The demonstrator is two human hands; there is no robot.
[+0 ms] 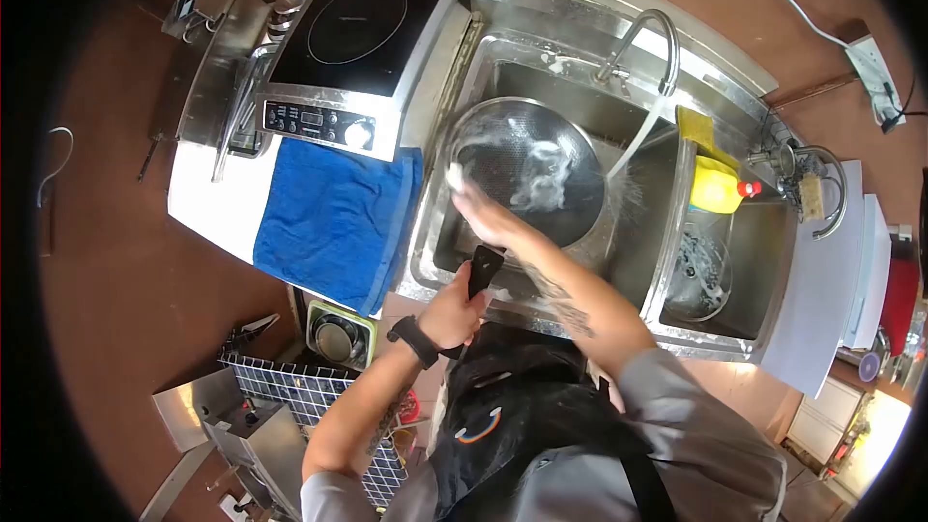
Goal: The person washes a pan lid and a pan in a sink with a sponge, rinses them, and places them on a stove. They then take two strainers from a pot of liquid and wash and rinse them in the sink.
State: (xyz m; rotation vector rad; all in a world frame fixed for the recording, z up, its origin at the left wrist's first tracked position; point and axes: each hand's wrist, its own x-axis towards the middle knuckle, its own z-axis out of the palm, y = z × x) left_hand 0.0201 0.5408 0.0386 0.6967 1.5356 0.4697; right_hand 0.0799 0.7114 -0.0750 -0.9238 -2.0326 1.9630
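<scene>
My left hand (pixel 452 315) is wrapped round the black handle (pixel 483 269) of a large, dark frying pan (pixel 493 155). The pan lies tilted over the left sink basin, its textured inside streaked with white suds (pixel 546 174). At the pan's left rim is my right hand (pixel 476 213), fingers together, with something white at the fingertips, either foam or a small pad. Water (pixel 638 140) runs from the curved tap (pixel 667 58) and splashes beside the pan's right edge.
A yellow sponge cloth (pixel 704 130) and a yellow bottle with a red cap (pixel 715 186) sit by the right basin (pixel 754 280), which holds a wet, soapy container (pixel 698 275). Left of the sink are a blue cloth (pixel 333 217) and an induction hob (pixel 358 29).
</scene>
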